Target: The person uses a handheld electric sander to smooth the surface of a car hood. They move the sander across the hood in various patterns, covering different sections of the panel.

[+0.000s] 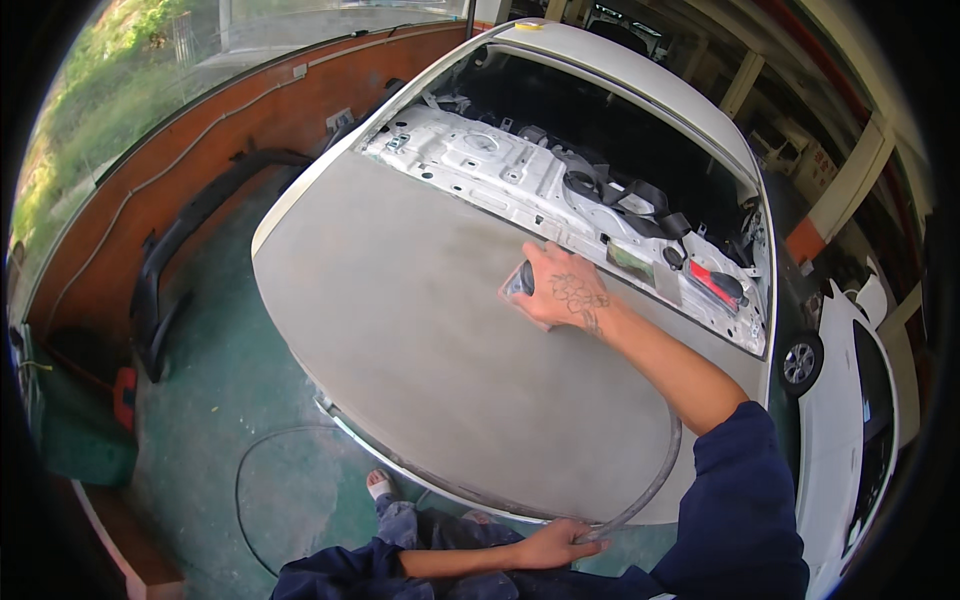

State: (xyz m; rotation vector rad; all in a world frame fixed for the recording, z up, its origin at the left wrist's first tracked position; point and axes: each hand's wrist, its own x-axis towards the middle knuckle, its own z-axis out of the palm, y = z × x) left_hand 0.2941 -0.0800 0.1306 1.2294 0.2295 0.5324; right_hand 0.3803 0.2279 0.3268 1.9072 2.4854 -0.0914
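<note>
A broad car trunk lid [430,330], coated in matte grey, lies before me with darker smudged patches near its upper middle. My right hand [565,288] is closed over a small sander [520,280], pressed flat on the lid near the rear window opening. Most of the sander is hidden under my palm; its dark top and flat pad show at the left. At the lid's near edge, my left hand [562,545] grips a grey hose [650,490]. The hose curves up across the lid and passes out of sight behind my right forearm.
Beyond the lid, a bare white metal shelf [480,145] bears black belts and a red-and-black tool [715,285]. A black bumper [165,250] leans by the orange wall at left. A thin hose [240,480] loops on the green floor. Another white car [850,400] stands right.
</note>
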